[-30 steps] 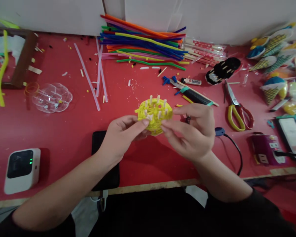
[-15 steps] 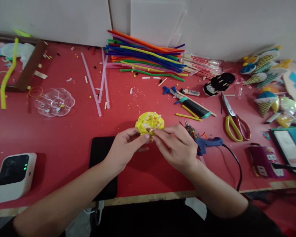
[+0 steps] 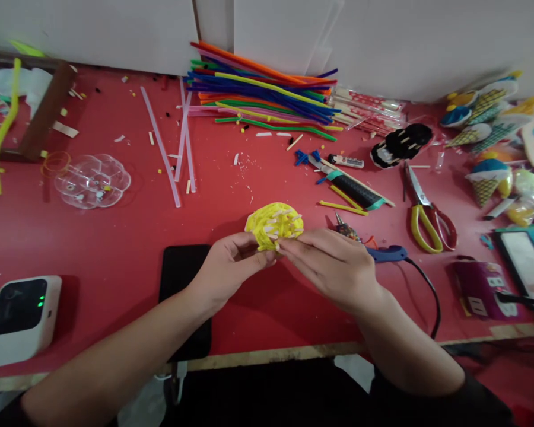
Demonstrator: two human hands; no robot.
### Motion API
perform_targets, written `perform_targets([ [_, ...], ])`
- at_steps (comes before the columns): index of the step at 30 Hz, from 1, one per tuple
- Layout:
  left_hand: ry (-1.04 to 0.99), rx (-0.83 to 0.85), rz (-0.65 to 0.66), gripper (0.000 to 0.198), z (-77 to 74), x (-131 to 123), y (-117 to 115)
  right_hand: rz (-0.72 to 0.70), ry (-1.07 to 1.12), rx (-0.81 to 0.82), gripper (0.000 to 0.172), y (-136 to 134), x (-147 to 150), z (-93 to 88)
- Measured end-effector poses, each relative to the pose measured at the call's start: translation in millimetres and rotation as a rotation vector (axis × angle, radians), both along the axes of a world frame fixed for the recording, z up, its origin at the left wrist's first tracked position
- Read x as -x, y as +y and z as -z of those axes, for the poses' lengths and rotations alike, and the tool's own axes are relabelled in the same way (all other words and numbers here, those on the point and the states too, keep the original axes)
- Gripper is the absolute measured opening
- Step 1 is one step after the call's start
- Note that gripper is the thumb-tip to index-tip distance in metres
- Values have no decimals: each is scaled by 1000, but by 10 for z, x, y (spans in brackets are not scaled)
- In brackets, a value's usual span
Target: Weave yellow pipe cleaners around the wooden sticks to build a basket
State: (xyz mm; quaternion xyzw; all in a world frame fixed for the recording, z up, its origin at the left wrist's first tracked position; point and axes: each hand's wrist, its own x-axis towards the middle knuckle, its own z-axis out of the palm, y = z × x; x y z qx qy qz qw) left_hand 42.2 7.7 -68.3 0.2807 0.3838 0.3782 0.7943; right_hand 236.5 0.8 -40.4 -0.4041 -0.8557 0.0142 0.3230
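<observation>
Centrally, in the head view, the yellow piece (image 3: 273, 226) lies between your two hands, over the red table (image 3: 115, 255). Your left hand (image 3: 231, 264) is clamped on its near left edge, thumb against fingers; your right hand (image 3: 333, 261) pinches at its near right edge, though whether on a wooden stick or a yellow strand you cannot tell from this angle. Pressing too hard there could, as a judgement, crush the soft coil or tilt a stick, since both grips meet along one side while the far rim is unsupported. Just beyond your right knuckles lies the glue gun (image 3: 387, 254), partly hidden; an outward swing of that hand might knock it, and its nozzle could burn you if hot. Note the materials: the piece is rounded and fuzzy, with short, pale, blunt sticks projecting from its face. Behind it, the heaped pipe cleaners (image 3: 267, 86) are thin, straight and velvety; the clear tray (image 3: 122, 168) is hard, glossy and petal-shaped; the scissors (image 3: 422, 219) join smooth metal blades to looped yellow and red handles; the black piece (image 3: 403, 145) looks plush, likewise set with pale sticks.
</observation>
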Motion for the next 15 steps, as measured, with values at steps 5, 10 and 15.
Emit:
perform_targets([
  [5, 32, 5, 9, 28, 13, 7, 13, -67, -75, -28, 24, -5, -21, -49],
  [10, 61, -3, 7, 27, 1, 4, 16, -93, -102, -72, 21, -1, -9, -67],
  [15, 63, 5, 8, 25, -20, -3, -2, -47, -80, -161, 17, 17, 25, -39],
])
